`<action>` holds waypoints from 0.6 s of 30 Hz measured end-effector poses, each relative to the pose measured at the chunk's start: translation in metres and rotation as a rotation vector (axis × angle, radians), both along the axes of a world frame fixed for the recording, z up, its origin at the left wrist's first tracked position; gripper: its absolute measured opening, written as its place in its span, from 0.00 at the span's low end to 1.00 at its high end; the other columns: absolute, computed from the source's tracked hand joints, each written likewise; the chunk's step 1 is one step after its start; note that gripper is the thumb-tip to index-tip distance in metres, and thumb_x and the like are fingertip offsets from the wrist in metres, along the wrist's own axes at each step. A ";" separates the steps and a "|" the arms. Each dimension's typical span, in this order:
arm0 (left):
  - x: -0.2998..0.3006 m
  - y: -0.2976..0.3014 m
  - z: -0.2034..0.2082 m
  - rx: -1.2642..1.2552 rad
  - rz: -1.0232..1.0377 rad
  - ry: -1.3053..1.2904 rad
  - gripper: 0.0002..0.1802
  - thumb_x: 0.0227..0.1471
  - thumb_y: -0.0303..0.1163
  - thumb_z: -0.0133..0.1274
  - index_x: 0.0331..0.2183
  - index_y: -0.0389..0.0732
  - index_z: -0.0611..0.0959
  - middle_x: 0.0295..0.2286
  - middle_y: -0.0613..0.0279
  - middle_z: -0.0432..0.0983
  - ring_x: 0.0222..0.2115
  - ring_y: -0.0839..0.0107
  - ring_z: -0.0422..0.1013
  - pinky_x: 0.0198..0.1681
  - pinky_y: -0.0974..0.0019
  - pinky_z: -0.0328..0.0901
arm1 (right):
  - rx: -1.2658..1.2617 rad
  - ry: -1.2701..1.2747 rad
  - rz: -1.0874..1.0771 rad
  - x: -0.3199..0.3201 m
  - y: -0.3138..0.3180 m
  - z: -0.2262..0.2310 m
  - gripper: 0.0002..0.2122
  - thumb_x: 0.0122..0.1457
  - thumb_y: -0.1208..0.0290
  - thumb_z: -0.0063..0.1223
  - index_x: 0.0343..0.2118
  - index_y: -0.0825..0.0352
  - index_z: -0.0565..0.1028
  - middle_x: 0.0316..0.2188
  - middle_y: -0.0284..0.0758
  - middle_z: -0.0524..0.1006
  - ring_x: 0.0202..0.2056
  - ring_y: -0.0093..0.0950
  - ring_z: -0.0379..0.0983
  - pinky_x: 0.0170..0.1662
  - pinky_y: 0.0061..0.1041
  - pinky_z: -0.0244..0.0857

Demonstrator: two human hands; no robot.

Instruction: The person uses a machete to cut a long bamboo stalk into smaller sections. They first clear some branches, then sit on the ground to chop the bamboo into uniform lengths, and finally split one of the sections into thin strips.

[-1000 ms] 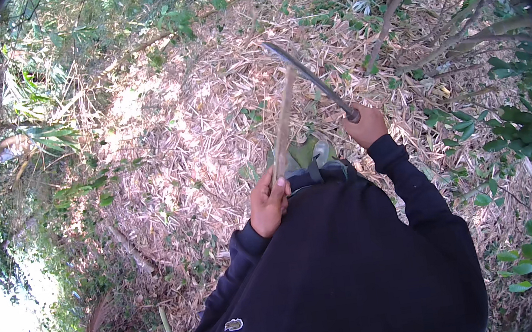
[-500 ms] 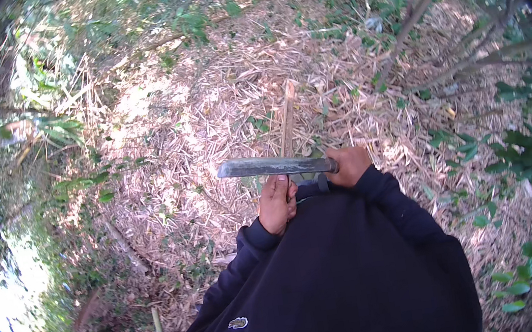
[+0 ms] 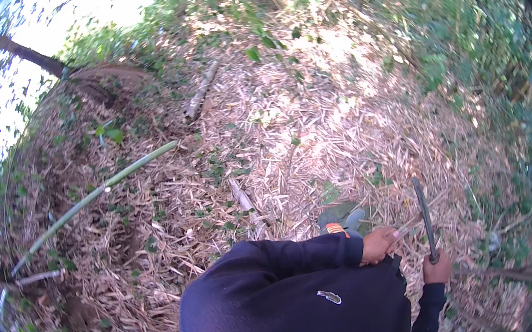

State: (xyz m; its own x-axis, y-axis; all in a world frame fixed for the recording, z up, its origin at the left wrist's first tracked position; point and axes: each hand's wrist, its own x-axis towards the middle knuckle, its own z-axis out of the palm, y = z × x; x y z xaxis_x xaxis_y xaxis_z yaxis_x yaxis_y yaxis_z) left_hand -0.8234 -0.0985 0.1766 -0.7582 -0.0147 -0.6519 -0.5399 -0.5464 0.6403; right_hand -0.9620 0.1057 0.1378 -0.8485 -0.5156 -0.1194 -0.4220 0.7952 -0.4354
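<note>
My left hand (image 3: 379,245) is closed around the near end of a thin split wooden strip (image 3: 411,223), which slants away to the right. To its right, my right hand (image 3: 437,268) grips the handle of a machete (image 3: 424,213). The dark blade stands nearly straight away from me, close to the strip's far part; whether they touch I cannot tell. Both hands are low in the right half of the view, beside my dark sweater.
A long green bamboo pole (image 3: 96,192) lies at the left. Short log pieces (image 3: 202,93) rest on ground covered with dry chips and leaves (image 3: 318,159). A dull green shape, perhaps footwear (image 3: 352,216), shows beyond my left forearm. Green undergrowth (image 3: 481,27) borders the right.
The view has swung left, so my hands now appear lower right. The machete, earlier lying crosswise over the strip, now points away from me, and my right hand is farther from the left.
</note>
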 end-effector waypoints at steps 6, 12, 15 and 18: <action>0.028 -0.012 -0.003 -0.069 0.122 0.035 0.17 0.62 0.45 0.32 0.34 0.44 0.69 0.16 0.73 0.58 0.09 0.84 0.51 0.09 0.77 0.50 | -0.198 -0.114 0.157 -0.018 -0.034 -0.028 0.07 0.39 0.71 0.55 0.20 0.66 0.70 0.14 0.44 0.69 0.20 0.47 0.69 0.25 0.37 0.62; 0.064 -0.014 -0.007 -0.123 0.339 0.012 0.17 0.62 0.48 0.32 0.32 0.47 0.69 0.17 0.74 0.59 0.09 0.85 0.52 0.09 0.78 0.49 | -0.176 -0.009 0.455 0.012 -0.089 -0.015 0.07 0.39 0.72 0.56 0.21 0.68 0.71 0.14 0.43 0.70 0.19 0.45 0.69 0.25 0.37 0.63; 0.090 -0.019 -0.008 -0.146 0.416 0.056 0.17 0.61 0.50 0.33 0.32 0.49 0.68 0.17 0.75 0.59 0.10 0.86 0.52 0.09 0.78 0.48 | -0.219 0.003 0.514 -0.037 -0.104 -0.085 0.09 0.43 0.70 0.56 0.21 0.70 0.70 0.15 0.45 0.69 0.19 0.44 0.68 0.25 0.39 0.61; 0.098 0.000 -0.023 -0.146 0.515 0.015 0.17 0.60 0.50 0.33 0.33 0.48 0.68 0.16 0.74 0.60 0.09 0.84 0.54 0.09 0.76 0.50 | -0.016 -0.013 0.484 -0.047 -0.129 -0.061 0.12 0.47 0.67 0.57 0.21 0.71 0.70 0.15 0.45 0.70 0.19 0.44 0.68 0.25 0.39 0.60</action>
